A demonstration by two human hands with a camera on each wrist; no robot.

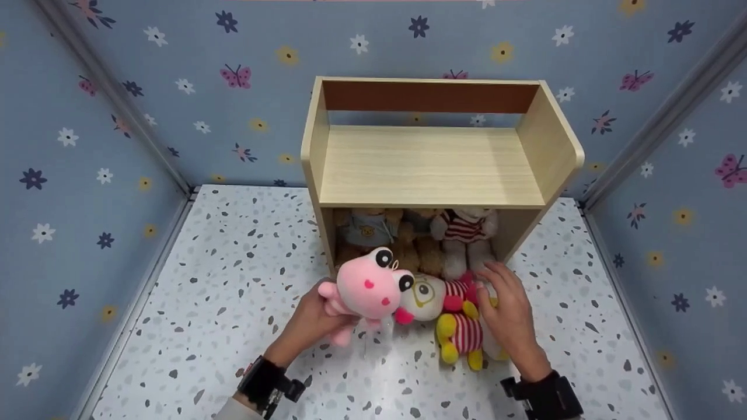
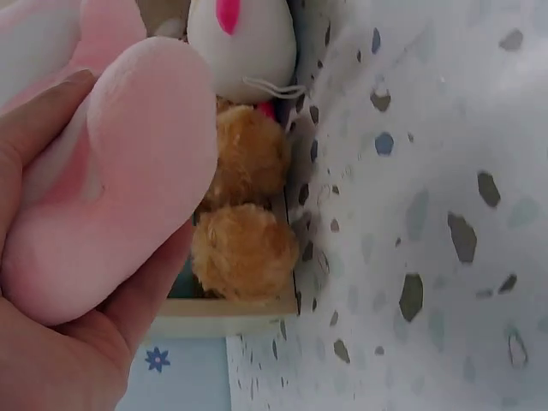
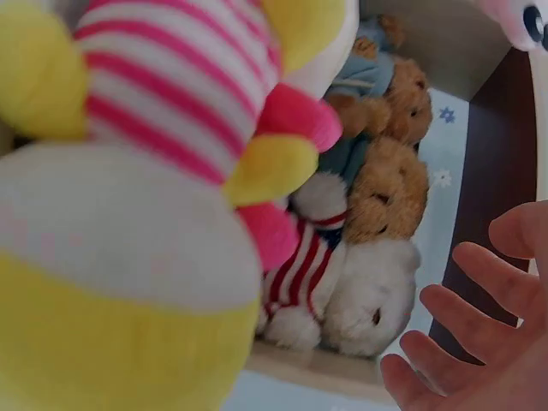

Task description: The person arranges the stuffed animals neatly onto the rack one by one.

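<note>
My left hand [image 1: 308, 326] grips a pink frog plush toy [image 1: 367, 289] by its body, in front of the small shelf. In the left wrist view, thumb and fingers wrap round the pink plush [image 2: 154, 137]. My right hand [image 1: 513, 312] is beside a yellow-and-white plush with a striped body [image 1: 467, 333]. The right wrist view shows that hand [image 3: 488, 342] with fingers spread and nothing in them, apart from the yellow-and-white plush [image 3: 128, 231]. Between the hands lies a white-and-pink plush with glasses [image 1: 425, 298], partly hidden by the frog.
A wooden shelf [image 1: 432, 166] stands against the flowered back wall [image 1: 385, 52]. Its lower compartment holds a bear in a blue top [image 1: 367, 232], a brown bear [image 1: 429, 256] and a white bear in red stripes [image 1: 465, 230]. Speckled tabletop [image 1: 233, 251] surrounds the shelf.
</note>
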